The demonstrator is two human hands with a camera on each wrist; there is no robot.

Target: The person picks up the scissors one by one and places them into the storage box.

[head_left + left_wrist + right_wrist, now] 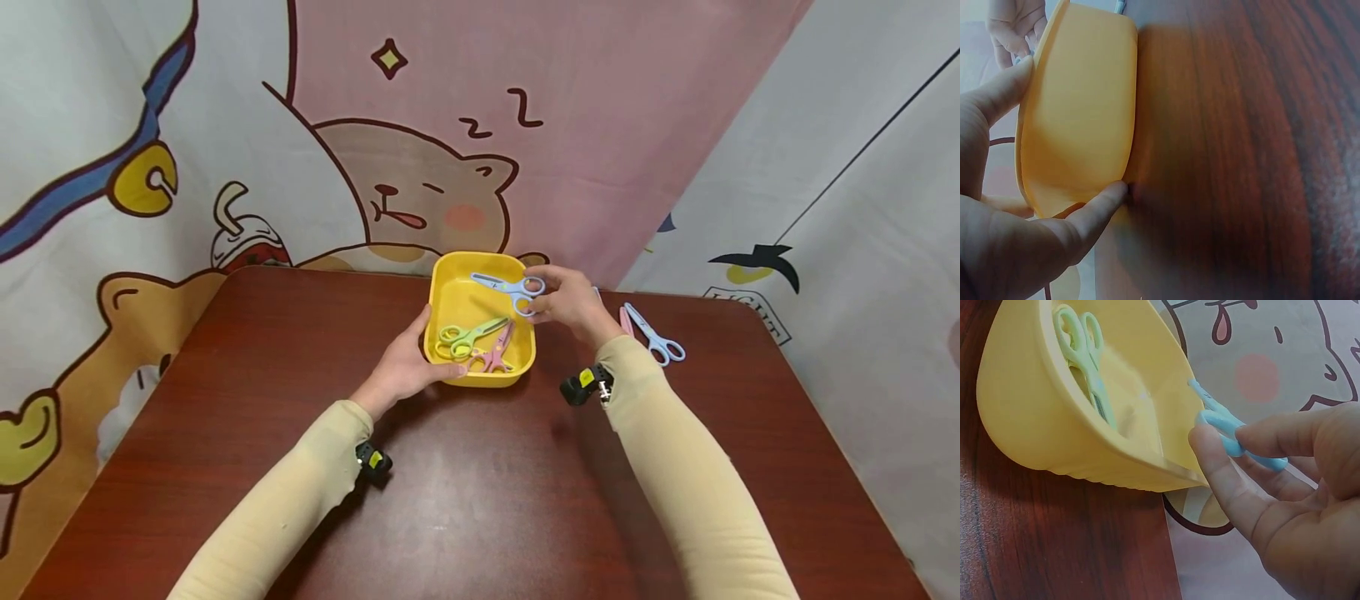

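Note:
A yellow plastic bin (pixel 459 302) stands near the far edge of the table. My left hand (pixel 399 368) grips its near left corner, thumb over the front rim and fingers along the left side. Over the bin's right rim, my right hand (pixel 572 302) pinches a pair of light blue scissors (pixel 497 284) by the handles, blades pointing left over the bin. The right wrist view shows these blue scissors (pixel 1229 428) between thumb and fingers. Inside the bin lie green scissors (pixel 480 332) and pink scissors (pixel 497 357), with a yellow handle partly hidden beneath the green ones.
Right of the bin, another pair of blue scissors (pixel 654 340) lies on the brown table (pixel 450 492). Beside it is a pink piece (pixel 626 320), mostly hidden by my right forearm. A printed curtain (pixel 600 108) hangs right behind the table.

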